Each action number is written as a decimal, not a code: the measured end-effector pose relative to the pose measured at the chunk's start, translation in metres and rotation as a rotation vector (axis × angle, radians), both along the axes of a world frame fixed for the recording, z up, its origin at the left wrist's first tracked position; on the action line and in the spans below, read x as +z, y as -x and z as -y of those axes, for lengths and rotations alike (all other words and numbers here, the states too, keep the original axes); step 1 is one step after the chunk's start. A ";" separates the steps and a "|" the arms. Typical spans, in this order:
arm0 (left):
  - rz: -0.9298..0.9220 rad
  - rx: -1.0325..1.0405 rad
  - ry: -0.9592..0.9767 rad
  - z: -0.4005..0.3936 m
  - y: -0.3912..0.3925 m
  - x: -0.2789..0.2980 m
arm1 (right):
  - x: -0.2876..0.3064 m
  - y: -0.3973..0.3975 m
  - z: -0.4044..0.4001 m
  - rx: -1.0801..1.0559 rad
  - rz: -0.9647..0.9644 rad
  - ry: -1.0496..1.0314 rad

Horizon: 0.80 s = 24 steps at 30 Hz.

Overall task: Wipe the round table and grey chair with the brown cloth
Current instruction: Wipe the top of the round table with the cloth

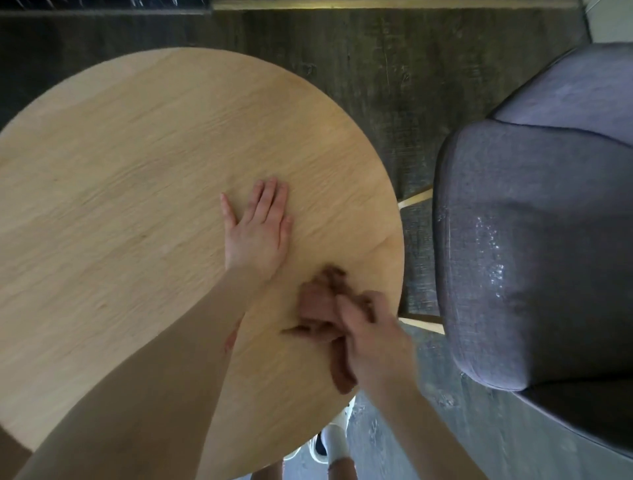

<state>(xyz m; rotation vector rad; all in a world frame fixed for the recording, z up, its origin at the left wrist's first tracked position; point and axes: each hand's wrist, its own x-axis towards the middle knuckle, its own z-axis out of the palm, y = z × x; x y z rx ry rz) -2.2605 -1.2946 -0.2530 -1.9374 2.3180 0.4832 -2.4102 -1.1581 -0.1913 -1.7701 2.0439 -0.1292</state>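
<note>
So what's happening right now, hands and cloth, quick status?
Left hand flat on round table. Right hand grips brown cloth near table's right edge. Grey chair beside, untouched. Nothing in the way.

The floor (359, 51) was dark grey-brown, with a worn, streaky wood-grain look, and ran from the far side right down between the furniture. Along the far edge sat a pale strip (394, 4) catching warm light, and off to the far left a dark, glossy patch (102, 4) with white flecks. In the far right corner, a light-coloured surface (613, 20) cut in. Light was soft and even across the room.
</note>
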 end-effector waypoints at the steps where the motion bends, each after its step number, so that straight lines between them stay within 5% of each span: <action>1: -0.012 0.004 -0.006 -0.001 -0.002 0.000 | -0.005 -0.005 0.000 0.050 -0.013 -0.066; 4: -0.026 0.011 -0.036 -0.009 -0.009 0.003 | -0.013 0.018 0.001 -0.204 -0.042 -0.259; 9: -0.043 0.011 -0.099 -0.028 -0.012 0.007 | -0.001 0.059 0.009 -0.729 -0.042 -0.230; 14: -0.211 0.135 -0.078 -0.042 0.003 0.018 | 0.027 0.036 0.003 -0.572 0.042 -0.070; 16: -0.424 0.196 -0.104 -0.059 0.022 0.031 | 0.034 0.021 0.006 -0.537 0.096 -0.053; 20: -1.092 0.647 -0.503 -0.091 0.065 0.083 | 0.046 0.006 0.021 -0.531 0.165 -0.068; 24: -1.437 0.937 -0.794 -0.100 0.082 0.100 | 0.060 0.024 0.019 -0.591 0.147 -0.050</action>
